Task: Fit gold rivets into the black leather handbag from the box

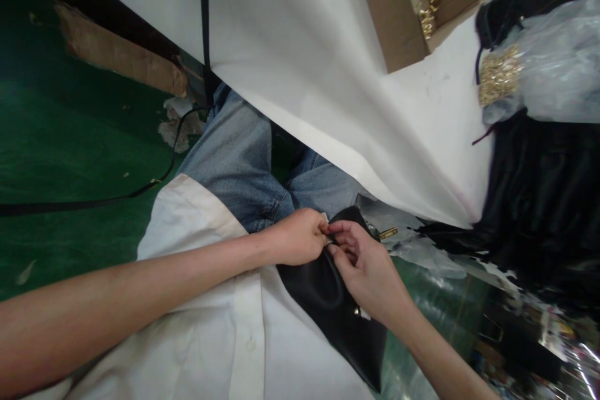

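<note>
A black leather-like bag [323, 300] lies across the lap, over the blue jeans [239, 150]. At its upper part my left hand [300, 237] is closed, its fingertips pinching a small pale piece. My right hand [363, 262] meets it from the right, thumb and fingers pinched on a thin black strap or edge of the bag. The fingertips of both hands nearly touch, and what lies between them is partly hidden. A small metal fitting [357, 311] shows on the bag below my right wrist. Near the bag's top is a gold-coloured metal piece [388, 234].
A white-covered table [300, 56] slopes across the front. On it are a cardboard box [394, 19] with gold hardware, a clear bag of small gold parts [501, 75] and black material [544, 200]. A black strap [94, 205] hangs over the green floor [70, 137] at left.
</note>
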A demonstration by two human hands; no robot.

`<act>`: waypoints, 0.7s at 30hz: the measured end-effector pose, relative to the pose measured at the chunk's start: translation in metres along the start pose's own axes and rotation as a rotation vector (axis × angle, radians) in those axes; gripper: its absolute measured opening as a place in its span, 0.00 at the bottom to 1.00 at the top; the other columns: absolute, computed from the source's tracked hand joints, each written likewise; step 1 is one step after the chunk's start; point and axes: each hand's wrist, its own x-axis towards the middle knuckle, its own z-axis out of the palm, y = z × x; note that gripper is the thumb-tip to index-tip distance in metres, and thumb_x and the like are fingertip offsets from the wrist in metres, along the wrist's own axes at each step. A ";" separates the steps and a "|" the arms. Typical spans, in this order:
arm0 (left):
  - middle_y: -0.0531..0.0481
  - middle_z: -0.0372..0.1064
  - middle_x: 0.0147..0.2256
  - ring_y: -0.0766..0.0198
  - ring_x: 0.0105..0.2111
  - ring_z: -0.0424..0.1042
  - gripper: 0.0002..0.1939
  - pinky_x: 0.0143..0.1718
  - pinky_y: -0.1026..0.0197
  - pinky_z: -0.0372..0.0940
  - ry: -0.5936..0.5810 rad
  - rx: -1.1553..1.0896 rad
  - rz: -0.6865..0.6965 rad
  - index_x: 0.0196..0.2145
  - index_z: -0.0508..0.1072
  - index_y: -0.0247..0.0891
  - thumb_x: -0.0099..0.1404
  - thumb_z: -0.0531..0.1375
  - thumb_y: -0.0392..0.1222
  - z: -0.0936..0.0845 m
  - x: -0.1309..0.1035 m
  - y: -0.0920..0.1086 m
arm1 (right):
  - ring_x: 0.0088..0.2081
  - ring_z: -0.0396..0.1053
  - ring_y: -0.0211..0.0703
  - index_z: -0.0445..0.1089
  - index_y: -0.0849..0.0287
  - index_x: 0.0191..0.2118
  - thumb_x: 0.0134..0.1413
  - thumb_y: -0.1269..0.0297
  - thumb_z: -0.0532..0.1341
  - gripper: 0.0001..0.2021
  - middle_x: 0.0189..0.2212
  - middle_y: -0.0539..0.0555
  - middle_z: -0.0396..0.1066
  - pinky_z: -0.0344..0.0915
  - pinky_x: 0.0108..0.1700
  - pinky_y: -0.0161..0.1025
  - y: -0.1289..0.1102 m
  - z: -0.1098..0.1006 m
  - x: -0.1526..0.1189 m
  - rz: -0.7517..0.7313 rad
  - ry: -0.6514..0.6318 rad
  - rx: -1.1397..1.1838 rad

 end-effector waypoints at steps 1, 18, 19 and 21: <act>0.55 0.70 0.25 0.65 0.28 0.67 0.08 0.29 0.63 0.56 0.000 -0.004 0.000 0.29 0.77 0.35 0.61 0.59 0.28 0.000 0.000 0.001 | 0.44 0.81 0.50 0.72 0.51 0.55 0.67 0.64 0.64 0.13 0.45 0.55 0.82 0.77 0.49 0.47 -0.001 -0.001 0.000 -0.007 -0.005 -0.024; 0.50 0.82 0.31 0.64 0.29 0.74 0.12 0.30 0.65 0.62 0.029 -0.093 -0.057 0.36 0.87 0.33 0.61 0.61 0.29 0.000 0.008 -0.007 | 0.44 0.80 0.47 0.80 0.54 0.45 0.61 0.55 0.73 0.12 0.41 0.53 0.84 0.74 0.49 0.42 0.009 -0.022 0.012 0.107 -0.145 0.264; 0.50 0.82 0.30 0.64 0.28 0.74 0.13 0.31 0.65 0.63 0.033 -0.096 -0.063 0.36 0.87 0.33 0.61 0.61 0.28 0.001 0.008 -0.007 | 0.45 0.80 0.48 0.81 0.54 0.46 0.63 0.54 0.72 0.11 0.43 0.53 0.85 0.74 0.51 0.43 0.011 -0.026 0.011 0.102 -0.183 0.248; 0.50 0.82 0.29 0.65 0.27 0.73 0.12 0.31 0.65 0.64 0.041 -0.102 -0.075 0.35 0.86 0.33 0.61 0.61 0.27 0.002 0.009 -0.007 | 0.47 0.81 0.50 0.83 0.51 0.50 0.67 0.56 0.69 0.11 0.46 0.53 0.85 0.74 0.52 0.45 0.013 -0.033 0.012 0.071 -0.238 0.174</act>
